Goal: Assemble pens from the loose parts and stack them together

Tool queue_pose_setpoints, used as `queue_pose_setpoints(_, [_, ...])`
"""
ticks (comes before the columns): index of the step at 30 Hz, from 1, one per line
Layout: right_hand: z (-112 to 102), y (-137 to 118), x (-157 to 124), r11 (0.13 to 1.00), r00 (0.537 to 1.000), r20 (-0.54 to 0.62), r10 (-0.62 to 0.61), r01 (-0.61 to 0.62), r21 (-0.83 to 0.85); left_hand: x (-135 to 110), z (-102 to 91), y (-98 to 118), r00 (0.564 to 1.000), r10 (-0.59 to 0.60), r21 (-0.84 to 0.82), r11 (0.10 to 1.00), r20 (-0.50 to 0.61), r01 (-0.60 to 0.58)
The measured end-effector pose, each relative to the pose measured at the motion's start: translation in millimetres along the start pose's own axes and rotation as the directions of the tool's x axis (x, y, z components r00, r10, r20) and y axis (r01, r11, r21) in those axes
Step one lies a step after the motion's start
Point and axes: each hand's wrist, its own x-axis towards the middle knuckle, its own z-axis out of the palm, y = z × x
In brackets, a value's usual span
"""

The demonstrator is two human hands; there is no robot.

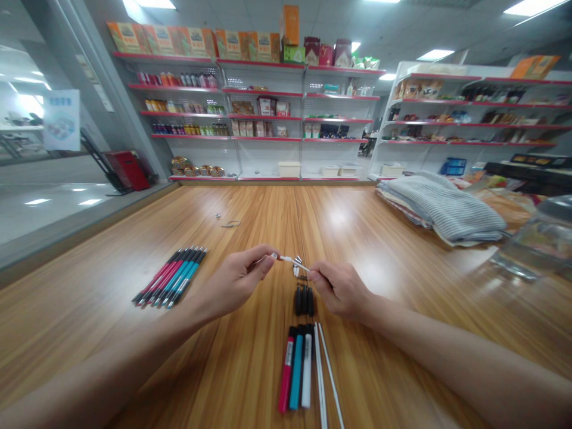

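My right hand (342,289) pinches a thin white pen refill (298,264), its narrow end pointing left. My left hand (232,280) is closed, with a small whitish piece (274,255) showing at its fingertips, close to the refill's end. Whether the two touch is unclear. Under the refill lie small silver and white pen parts (297,271). Nearer me are short black grips (304,301), then a red barrel (286,372), a blue barrel (296,372) and a white barrel (306,372) with black ends. Slim white refills (320,375) rest to their right.
A row of red and blue pens (172,277) lies at left. Farther back are a small loop (231,224) and a tiny shiny piece (218,215). Folded striped cloth (447,205) and a clear container (531,244) occupy the right. Stocked shelves (263,140) stand behind the table.
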Motion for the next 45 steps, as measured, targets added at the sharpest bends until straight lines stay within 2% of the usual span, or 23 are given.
queue_pose_setpoints(7, [1.0,0.4,0.3,0.999,1.000,0.028,-0.007,0.008,-0.036,-0.5,-2.6,7.9,0.998,0.058,0.162,0.985,0.019,-0.060])
queue_pose_setpoints(11, [0.4,-0.2,1.1,0.997,0.998,0.065,-0.028,0.032,-0.067,-0.6,-4.3,9.5,0.991,0.126,0.260,0.957,0.042,-0.132])
queue_pose_setpoints(15, [0.4,0.6,0.9,0.991,0.994,0.088,-0.057,0.067,-0.119,-1.0,-3.8,9.6,0.973,0.206,0.371,0.899,0.106,-0.231])
queue_pose_setpoints(18, [0.4,0.3,1.2,0.982,0.990,0.107,-0.096,0.112,-0.153,-2.3,-0.7,9.9,0.959,0.223,0.466,0.840,0.174,-0.279])
queue_pose_setpoints(22, [0.7,-4.7,2.8,0.967,0.978,0.134,-0.160,0.183,-0.179,-6.7,11.0,12.3,0.936,0.248,0.558,0.753,0.251,-0.349])
queue_pose_setpoints(24, [0.7,-8.8,3.6,0.962,0.970,0.164,-0.178,0.207,-0.180,-9.8,19.0,13.7,0.927,0.248,0.563,0.739,0.282,-0.369])
queue_pose_setpoints(26, [-0.4,-13.1,4.2,0.972,0.973,0.176,-0.151,0.178,-0.151,-12.8,25.8,14.2,0.931,0.228,0.538,0.766,0.284,-0.352])
queue_pose_setpoints(28, [-3.2,-16.5,4.7,0.992,0.985,0.154,-0.077,0.092,-0.089,-14.5,29.8,13.5,0.944,0.190,0.489,0.817,0.269,-0.304])
queue_pose_setpoints(30, [-7.1,-18.1,5.1,1.000,0.993,0.118,-0.003,0.004,-0.008,-14.8,30.5,12.5,0.957,0.146,0.442,0.863,0.249,-0.247])
queue_pose_setpoints(32, [-10.4,-17.4,5.0,0.997,0.995,0.091,0.027,-0.033,0.071,-13.9,29.3,12.0,0.967,0.108,0.409,0.891,0.231,-0.197])
queue_pose_setpoints(37, [-8.5,-9.9,1.3,0.989,0.998,0.054,0.014,-0.022,0.147,-13.6,30.0,11.5,0.969,0.101,0.357,0.917,0.226,-0.179])
queue_pose_setpoints(41, [-1.4,-3.9,-2.6,0.995,0.998,0.056,-0.031,0.025,0.101,-16.4,35.7,7.5,0.963,0.135,0.350,0.912,0.235,-0.213])
queue_pose_setpoints(45, [1.0,-2.0,-2.3,0.999,0.999,0.038,-0.021,0.020,0.029,-16.8,36.9,4.3,0.957,0.151,0.329,0.916,0.246,-0.229])
